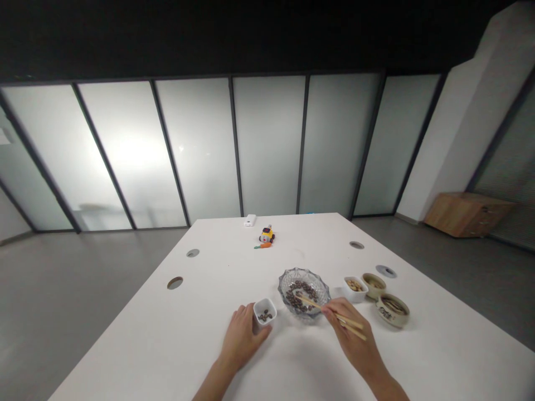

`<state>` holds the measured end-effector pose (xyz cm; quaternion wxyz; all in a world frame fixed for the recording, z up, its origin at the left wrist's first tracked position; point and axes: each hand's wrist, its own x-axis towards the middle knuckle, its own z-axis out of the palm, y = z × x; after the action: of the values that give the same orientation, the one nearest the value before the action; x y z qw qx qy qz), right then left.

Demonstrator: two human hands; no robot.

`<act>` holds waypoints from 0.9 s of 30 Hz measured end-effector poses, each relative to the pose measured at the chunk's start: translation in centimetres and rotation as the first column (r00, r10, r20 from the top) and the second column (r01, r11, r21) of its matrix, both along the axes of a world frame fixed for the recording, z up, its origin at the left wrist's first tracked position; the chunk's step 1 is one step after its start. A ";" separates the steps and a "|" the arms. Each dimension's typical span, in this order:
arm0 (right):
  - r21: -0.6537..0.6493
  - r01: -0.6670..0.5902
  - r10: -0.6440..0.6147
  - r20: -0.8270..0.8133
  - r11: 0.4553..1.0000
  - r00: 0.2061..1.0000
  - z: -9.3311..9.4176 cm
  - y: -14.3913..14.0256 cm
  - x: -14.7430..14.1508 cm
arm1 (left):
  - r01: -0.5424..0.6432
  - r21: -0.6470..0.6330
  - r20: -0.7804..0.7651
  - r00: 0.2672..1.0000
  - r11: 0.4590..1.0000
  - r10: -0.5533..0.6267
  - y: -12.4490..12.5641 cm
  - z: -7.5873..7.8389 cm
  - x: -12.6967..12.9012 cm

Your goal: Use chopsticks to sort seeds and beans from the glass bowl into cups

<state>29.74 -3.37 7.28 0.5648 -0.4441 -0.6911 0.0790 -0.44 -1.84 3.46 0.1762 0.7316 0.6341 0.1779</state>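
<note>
My left hand (243, 338) is closed round the left and near sides of a small white square bowl (272, 320), which stands on the table with several dark beans (264, 316) in it. In my right hand (354, 338) is a pair of wooden chopsticks (312, 302). Their tips reach into a clear scalloped glass bowl (282, 277) that holds many dark brown beans (308, 288). Whether the tips grip a bean is too small to tell. The glass bowl lies between my two hands, a little farther off.
Right of the glass bowl stand a white bowl (361, 294) of pale nuts and two beige ceramic pots (393, 318) (373, 285). Farther back on the white table (217, 278) are a yellow toy car (266, 234), an orange-handled screwdriver (264, 245) and a white object (249, 220). Round holes pierce the tabletop.
</note>
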 end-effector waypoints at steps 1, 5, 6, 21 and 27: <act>-0.005 -0.005 0.005 -0.003 1.000 1.000 0.0 0.3 -0.1 | 0.001 0.003 0.002 1.000 1.000 -0.001 0.0 0.0 0.0; -0.039 -0.046 0.046 0.006 0.998 0.999 -0.1 1.2 -0.4 | -0.006 0.003 0.005 1.000 1.000 0.006 -0.2 -0.1 -0.1; -0.049 -0.055 0.056 0.011 0.997 0.998 -0.1 1.3 -0.5 | -0.007 0.004 0.007 1.000 1.000 0.007 -0.2 -0.2 -0.1; -0.004 -0.052 0.052 0.007 0.999 0.999 -1.0 0.7 -0.3 | -0.015 0.004 0.031 0.999 1.000 0.015 -0.2 -0.9 -0.2; -0.018 -0.066 0.067 0.070 0.998 0.995 -0.2 2.0 0.4 | -0.010 -0.028 0.044 0.999 1.000 0.011 0.2 -0.5 0.0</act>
<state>30.14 -1.40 7.12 0.5338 -0.4278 -0.7242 0.0875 -0.48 -1.61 3.01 0.1993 0.7216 0.6363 0.1863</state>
